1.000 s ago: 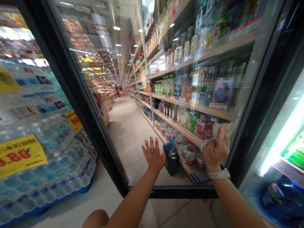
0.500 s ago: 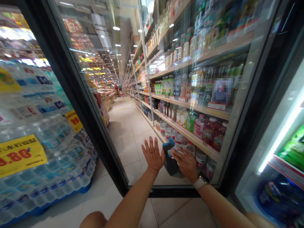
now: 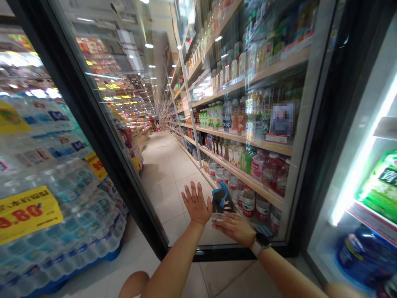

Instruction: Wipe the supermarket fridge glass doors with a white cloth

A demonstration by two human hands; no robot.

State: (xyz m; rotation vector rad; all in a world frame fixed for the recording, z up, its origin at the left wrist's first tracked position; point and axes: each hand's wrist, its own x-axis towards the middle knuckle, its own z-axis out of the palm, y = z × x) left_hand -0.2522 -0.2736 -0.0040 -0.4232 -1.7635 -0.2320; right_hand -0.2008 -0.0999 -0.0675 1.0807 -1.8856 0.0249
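Note:
My left hand (image 3: 196, 203) lies flat on a glass door (image 3: 161, 124), fingers spread and open, holding nothing. Just to its right and lower, my right hand (image 3: 235, 228) presses a white cloth (image 3: 217, 217) against the same pane; only a sliver of the cloth shows at my fingertips. A watch (image 3: 259, 244) sits on that wrist. Behind the glass, between my hands, is a dark object with a blue strap (image 3: 221, 199); I cannot tell what it is.
The door's black frame (image 3: 235, 251) runs along the bottom and up the left. Through the glass are an aisle and shelves of drink bottles (image 3: 248, 165). Shrink-wrapped water packs (image 3: 62, 194) with yellow price signs stand left. A lit cooler (image 3: 366, 198) is right.
My right hand swept with the cloth from the door's right edge down and left, ending beside and below my left hand. My left hand has stayed flat on the glass.

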